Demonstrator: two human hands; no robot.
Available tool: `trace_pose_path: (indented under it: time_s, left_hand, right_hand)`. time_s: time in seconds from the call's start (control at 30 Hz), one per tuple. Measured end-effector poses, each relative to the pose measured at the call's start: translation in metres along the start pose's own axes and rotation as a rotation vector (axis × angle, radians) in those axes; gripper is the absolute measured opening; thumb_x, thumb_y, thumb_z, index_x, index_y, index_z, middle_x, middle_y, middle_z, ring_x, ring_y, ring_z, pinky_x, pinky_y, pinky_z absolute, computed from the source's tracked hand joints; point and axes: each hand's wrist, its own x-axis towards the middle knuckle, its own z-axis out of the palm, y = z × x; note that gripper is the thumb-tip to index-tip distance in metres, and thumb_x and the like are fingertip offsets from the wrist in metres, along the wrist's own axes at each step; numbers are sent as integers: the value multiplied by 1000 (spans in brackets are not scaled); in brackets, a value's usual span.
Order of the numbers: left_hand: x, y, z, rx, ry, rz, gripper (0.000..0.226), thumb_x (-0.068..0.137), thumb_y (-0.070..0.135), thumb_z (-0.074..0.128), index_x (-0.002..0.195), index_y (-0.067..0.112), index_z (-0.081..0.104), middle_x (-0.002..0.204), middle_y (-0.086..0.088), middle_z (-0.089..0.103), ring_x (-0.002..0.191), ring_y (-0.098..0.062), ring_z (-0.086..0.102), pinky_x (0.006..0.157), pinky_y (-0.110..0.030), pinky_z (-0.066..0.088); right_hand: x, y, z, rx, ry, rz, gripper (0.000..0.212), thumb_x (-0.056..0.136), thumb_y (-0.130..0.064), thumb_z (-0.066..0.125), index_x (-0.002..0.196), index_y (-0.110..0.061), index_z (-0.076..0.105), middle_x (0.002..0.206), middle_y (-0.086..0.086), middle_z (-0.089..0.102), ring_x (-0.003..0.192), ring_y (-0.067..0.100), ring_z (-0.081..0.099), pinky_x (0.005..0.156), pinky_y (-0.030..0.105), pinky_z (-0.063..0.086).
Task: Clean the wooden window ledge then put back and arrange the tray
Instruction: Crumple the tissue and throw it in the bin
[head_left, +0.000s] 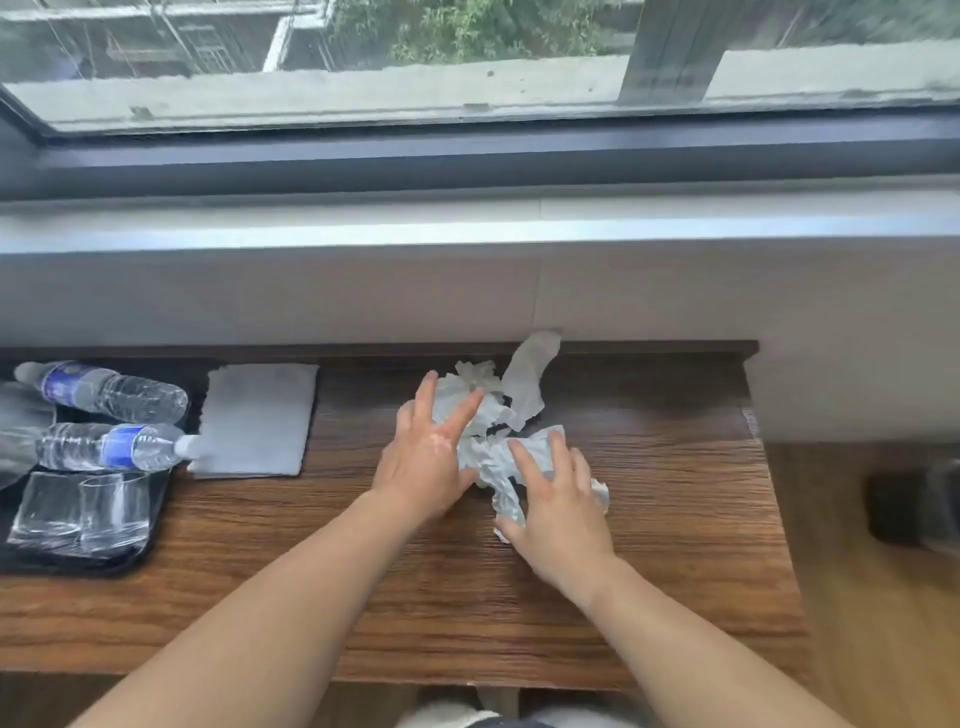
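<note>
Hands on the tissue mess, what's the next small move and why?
Probably draw both hands together to bunch the tissue into one wad: left hand and right hand lie flat on it, and a strip trails toward the wall.

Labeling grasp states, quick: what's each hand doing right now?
Left hand: open, straight fingers touching the crumpled tissue.
Right hand: open, fingers pressing on the same tissue.

This looks like a hotel or guest room. At the left of the brown wood-grain window ledge (623, 571), a black tray (78, 564) holds two clear plastic water bottles with blue labels (109, 392) and clear drinking glasses (83, 512), with a folded white cloth (254, 418) just beside it. On the far side, a dark-framed window (467, 150) shows concrete and greenery.
</note>
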Motion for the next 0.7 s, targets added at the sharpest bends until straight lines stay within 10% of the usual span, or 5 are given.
trace_pose_path:
  time_s: [0.4, 0.7]
  left_hand:
    - [-25, -94, 62, -238, 13, -81, 44, 95, 18, 67, 137, 27, 59, 150, -5, 36, 114, -28, 59, 95, -24, 44]
    - [-51, -121, 40, -378, 253, 52, 52, 78, -8, 74, 119, 25, 72, 130, 8, 48, 112, -11, 52, 93, -23, 42]
  right_hand:
    - [0, 19, 61, -35, 104, 12, 49, 78, -12, 78, 120, -32, 64, 125, 0, 56, 106, 27, 55, 62, 36, 57]
    - [-34, 46, 31, 252, 224, -64, 65, 69, 8, 77, 114, -36, 63, 129, -9, 48, 105, 22, 60, 81, 36, 57]
